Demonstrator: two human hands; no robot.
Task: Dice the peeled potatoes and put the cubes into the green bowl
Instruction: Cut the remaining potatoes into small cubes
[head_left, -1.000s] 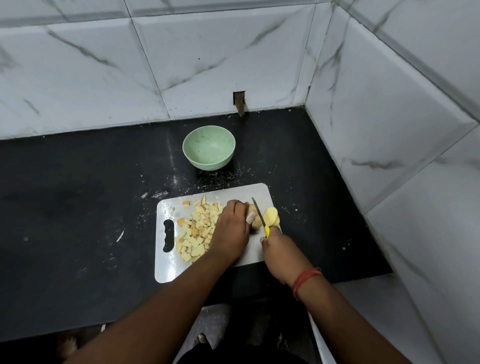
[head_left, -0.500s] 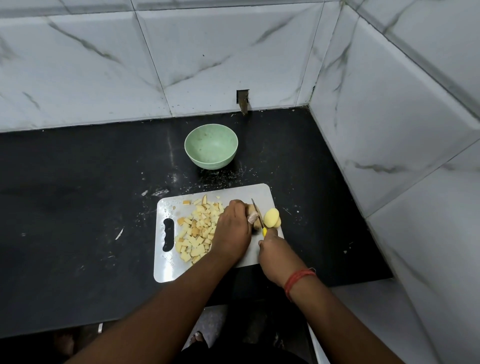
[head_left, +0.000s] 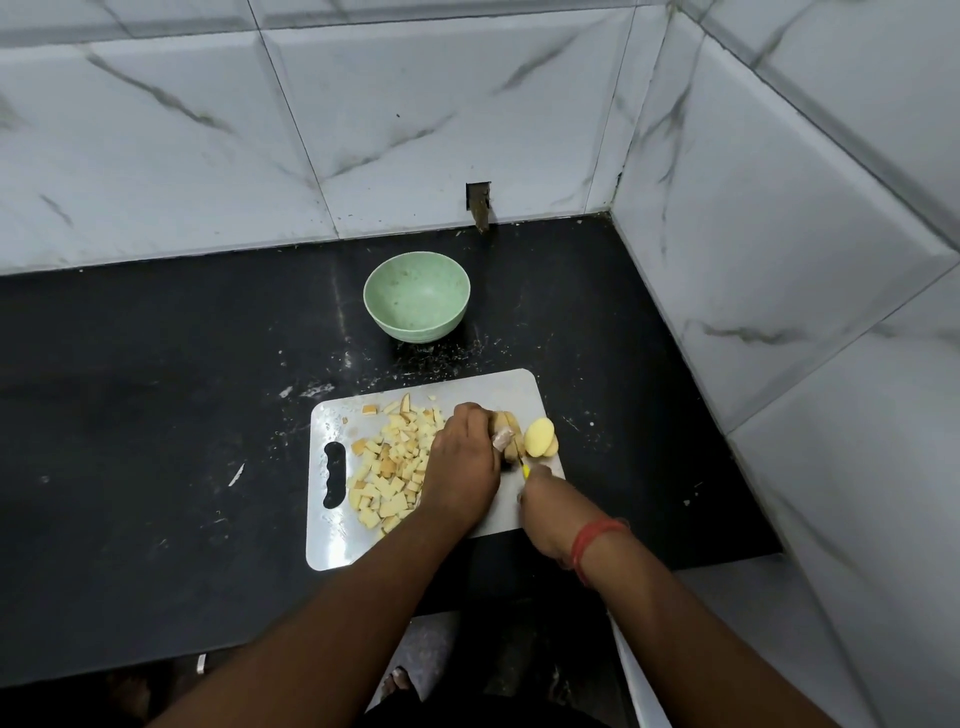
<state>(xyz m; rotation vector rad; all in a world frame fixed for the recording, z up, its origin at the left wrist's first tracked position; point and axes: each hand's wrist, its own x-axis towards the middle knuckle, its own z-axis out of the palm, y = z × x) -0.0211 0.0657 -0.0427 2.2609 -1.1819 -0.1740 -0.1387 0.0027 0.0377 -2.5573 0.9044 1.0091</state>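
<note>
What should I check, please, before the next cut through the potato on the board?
1. Left hand holds the potato steady: ok.
2. Left fingertips clear of the blade: cannot tell, the blade is mostly hidden.
3. Right hand grips the yellow-handled knife: ok.
4. Cut slice lies clear, right of the knife: ok.
5. Cutting board flat on the counter: ok.
6. Green bowl empty and upright behind the board; diced cubes not yet moved: ok.

Single head-worn view, steeply down onto the black counter in a tiled corner.
</note>
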